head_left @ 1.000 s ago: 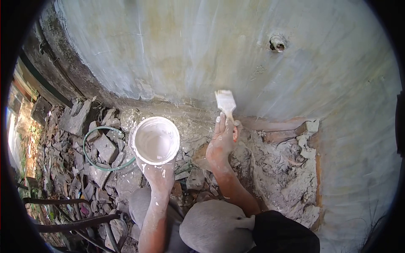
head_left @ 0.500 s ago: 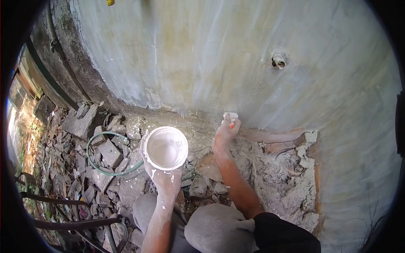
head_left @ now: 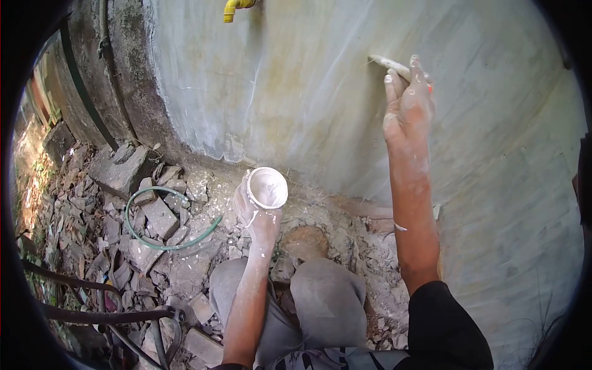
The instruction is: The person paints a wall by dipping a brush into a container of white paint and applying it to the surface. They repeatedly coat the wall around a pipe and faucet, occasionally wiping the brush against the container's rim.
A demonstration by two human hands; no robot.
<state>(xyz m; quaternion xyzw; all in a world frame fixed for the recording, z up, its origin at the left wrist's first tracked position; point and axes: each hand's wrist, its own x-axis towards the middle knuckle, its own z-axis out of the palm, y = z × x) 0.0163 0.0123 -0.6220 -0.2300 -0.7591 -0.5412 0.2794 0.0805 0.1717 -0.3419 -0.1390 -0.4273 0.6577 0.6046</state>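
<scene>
My left hand [head_left: 258,217] is wrapped round a white tub [head_left: 267,187], held upright with its opening facing up and white paste coating its inside. Raised high against the wall [head_left: 320,80], my right hand [head_left: 411,102] grips a flat scraper [head_left: 391,63] smeared with white. The blade lies close to the wall surface; whether it touches is hard to tell. White smears cover the fingers of both hands. The pipe hole seen earlier in the wall is hidden behind my right hand or arm.
A yellow tap [head_left: 232,8] juts from the wall at the top. Broken stones and rubble [head_left: 159,217] cover the ground, with a green hose [head_left: 148,245] curled on them. A dark metal frame [head_left: 105,317] stands at the lower left.
My right hand has risen from the wall's base to high on the wall with the scraper. My left hand and the tub have shifted right and slightly up, and the view has moved.
</scene>
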